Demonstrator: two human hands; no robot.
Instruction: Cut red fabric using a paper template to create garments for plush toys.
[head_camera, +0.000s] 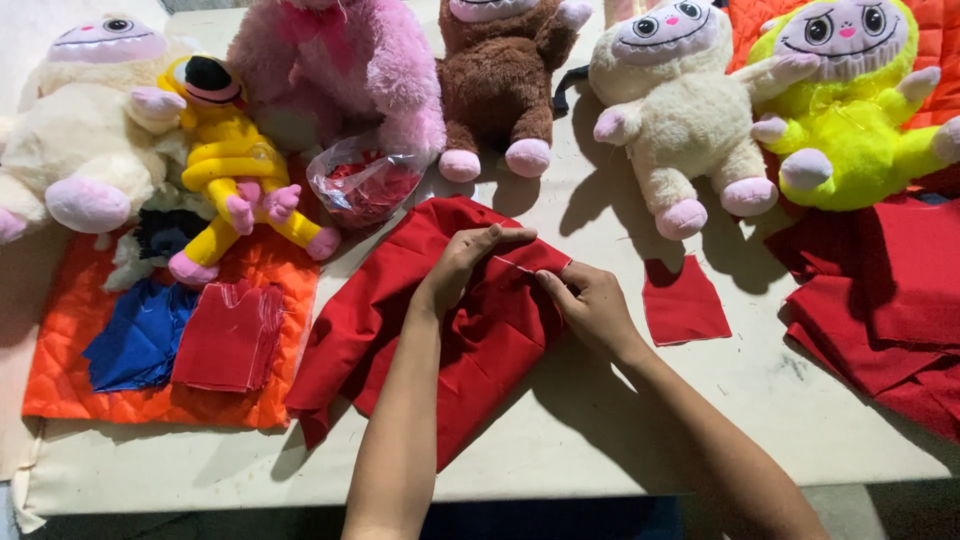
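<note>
I see the big red cloth lying mid-desk, its long axis running diagonally from the lower left, near me, up to the upper right, where its folded corner points toward the row of toys. My left hand lies flat on that upper end, fingers together and stretched out, pressing the fabric down. My right hand sits just beside it, thumb and forefinger closed in a pinch on the cloth's edge; a thin pale line runs between the two hands, too fine for me to tell what it is.

Counting the plush toys along the far edge, I get six: one cream toy, one yellow toy, one pink toy, one brown toy, one white toy and one neon-yellow toy. One small red square lies right of my hands, one red stack farther right, and one orange quilted mat to the left carries one blue piece and one red piece. One clear bag holds red scraps.
</note>
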